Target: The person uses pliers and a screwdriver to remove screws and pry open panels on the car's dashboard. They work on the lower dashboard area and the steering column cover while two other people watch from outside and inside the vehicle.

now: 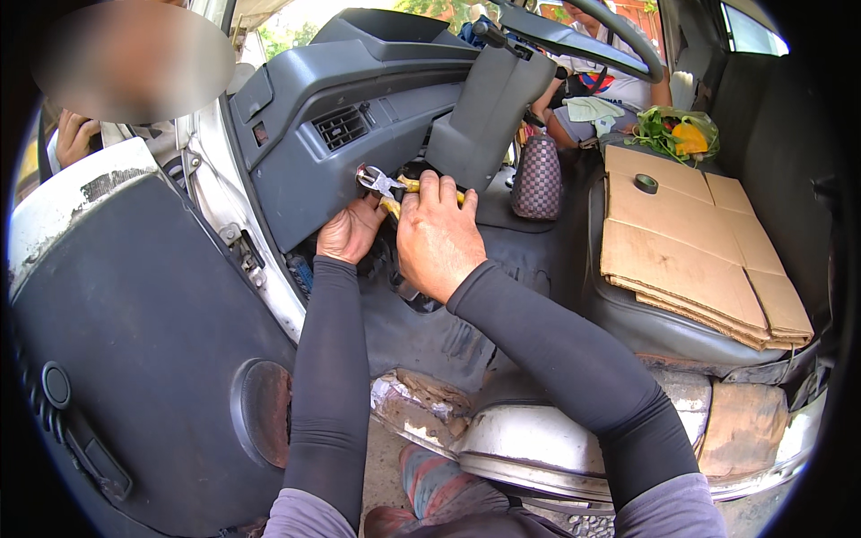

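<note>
my right hand (439, 235) is closed around yellow-handled pliers (382, 184) at the grey dashboard (309, 199); i cannot tell whether my left hand (351, 235), just below, grips anything.

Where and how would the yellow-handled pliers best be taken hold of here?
The pliers are probably best gripped around both yellow handles, coming from the right: their metal head points left toward the dashboard, while the spread handles run rightward and down, under the right hand.
</note>
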`<state>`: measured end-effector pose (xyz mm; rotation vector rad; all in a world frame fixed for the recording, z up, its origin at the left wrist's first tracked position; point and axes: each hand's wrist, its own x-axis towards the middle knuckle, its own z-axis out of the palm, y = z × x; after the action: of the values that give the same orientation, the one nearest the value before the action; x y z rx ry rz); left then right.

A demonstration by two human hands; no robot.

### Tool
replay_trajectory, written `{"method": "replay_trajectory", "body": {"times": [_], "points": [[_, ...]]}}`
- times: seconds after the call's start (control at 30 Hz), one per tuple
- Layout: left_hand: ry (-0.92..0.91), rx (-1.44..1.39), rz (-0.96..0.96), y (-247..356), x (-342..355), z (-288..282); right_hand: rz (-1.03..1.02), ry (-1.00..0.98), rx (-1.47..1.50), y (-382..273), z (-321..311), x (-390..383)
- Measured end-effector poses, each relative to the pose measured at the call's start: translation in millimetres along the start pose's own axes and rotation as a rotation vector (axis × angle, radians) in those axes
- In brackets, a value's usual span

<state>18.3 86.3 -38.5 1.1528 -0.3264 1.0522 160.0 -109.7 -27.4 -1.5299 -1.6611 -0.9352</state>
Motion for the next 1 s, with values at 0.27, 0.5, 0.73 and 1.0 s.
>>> {"method": "replay_trajectory", "body": {"times": [0.27, 0.5, 0.73, 1.0], "points": [[-0.017, -0.02, -0.008, -3, -3, 5, -0.028, 0.091, -0.195, 3, -2, 3], [-0.019, -0.053, -0.012, -3, -2, 7, 0.0, -0.081, -0.122, 0, -5, 4], [-0.063, -0.098, -0.076, 1, -2, -10, 0.376, -0.833, 1.213, 8, -33, 42], [0.04, 0.015, 0.002, -3, -3, 12, 0.046, -0.283, 0.161, 8, -8, 4]]}}
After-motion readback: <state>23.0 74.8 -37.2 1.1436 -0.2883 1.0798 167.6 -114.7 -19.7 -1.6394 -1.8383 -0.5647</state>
